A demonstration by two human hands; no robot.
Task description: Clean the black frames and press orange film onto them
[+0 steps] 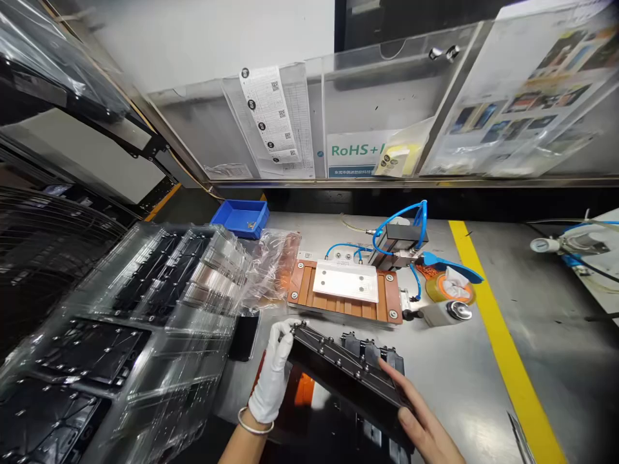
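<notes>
A long black plastic part with several small metal studs along its face is held tilted between my two hands. My left hand, in a white glove, grips its upper left end. My bare right hand has it by the lower right end, thumb and fingers on opposite edges. Just behind the part lie several black plastic pieces, partly covered by it. Beyond stands a copper-coloured fixture with a white plate on top. Below the part is a dark glossy surface with an orange patch.
Stacked clear trays with black parts fill the left. A phone, a crumpled plastic bag and a blue bin are near them. At right are an air cylinder with blue hoses, a tape roll and yellow floor-style tape.
</notes>
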